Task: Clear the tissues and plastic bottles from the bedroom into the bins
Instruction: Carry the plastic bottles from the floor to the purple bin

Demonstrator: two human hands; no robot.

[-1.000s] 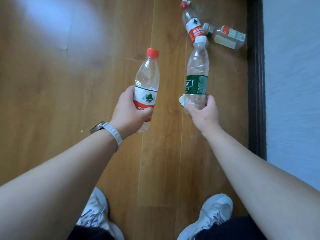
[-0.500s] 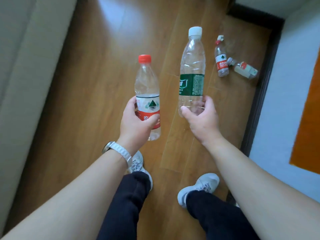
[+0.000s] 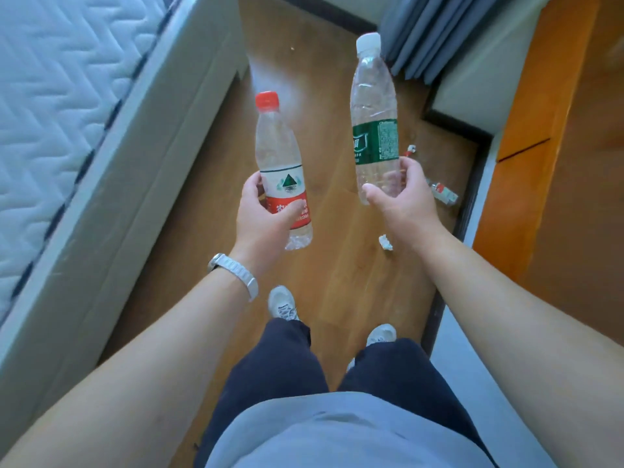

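Note:
My left hand point(image 3: 261, 216) grips a clear empty bottle with a red cap and red-and-white label point(image 3: 282, 170), held upright. My right hand point(image 3: 401, 197) holds a taller clear bottle with a white cap and green label point(image 3: 373, 119) by its base, also upright. On the wooden floor lies a crumpled white tissue point(image 3: 385, 241) just below my right hand. Further right on the floor, a small bottle with a red label point(image 3: 444, 193) lies on its side near the dark skirting; another bottle's red-and-white cap end point(image 3: 411, 150) shows beside my right hand, the rest hidden.
A bed with a white quilted mattress point(image 3: 50, 96) and grey frame point(image 3: 141, 136) runs along the left. Grey curtains point(image 3: 435, 32) hang at the top right. An orange wooden panel point(image 3: 533, 130) stands at the right. My legs and white shoes are below.
I have straightened up: the floor and its bottles look farther away, the bed and curtains have come into view. Both hands still hold their bottles, raised higher.

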